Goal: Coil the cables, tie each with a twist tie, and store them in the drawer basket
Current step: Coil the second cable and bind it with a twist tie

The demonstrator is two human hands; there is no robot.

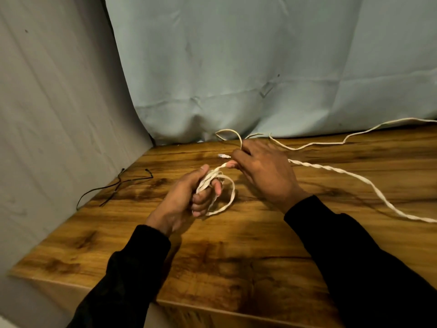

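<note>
Left-hand grip: the left hand point(186, 197) is curled round a small bundle of loops of the flat white twisted cable point(221, 200), thumb up, fingers wrapped through the coil.
Right-hand grip: the right hand point(262, 171) pinches the same white cable just beside the coil, at the short taut span between the two hands; the fingertips are turned away, so how firmly they pinch cannot be told.
Coil: a few loops only; the outermost hangs loose below the left fingers and touches the wooden table top point(212, 256).
Free run: most of the cable lies uncoiled, trailing from under the right hand across the table to the right edge of view, with twists along its run.
Cable end: a small white plug point(223, 156) lies on the table just beyond the hands.
Thin white cable point(331, 142): a second, thinner lead, near the backdrop, looping past the right hand; whether it touches the hand cannot be told.
Black twist ties point(118, 185): thin dark wires at the left table edge, well apart from both hands.
Drawer basket: not in view.
Risk, coil: the slack outer loop could slip off the left fingers and let the bundle spring open.
Risk, twist: kinks in the free run may pass into the coil and make uneven loops.
Risk, snag: pulling in slack could drag the thin cable along and tangle the two.
Risk, ties: reaching for them needs a free hand, leaving one hand to keep the coil.
</note>
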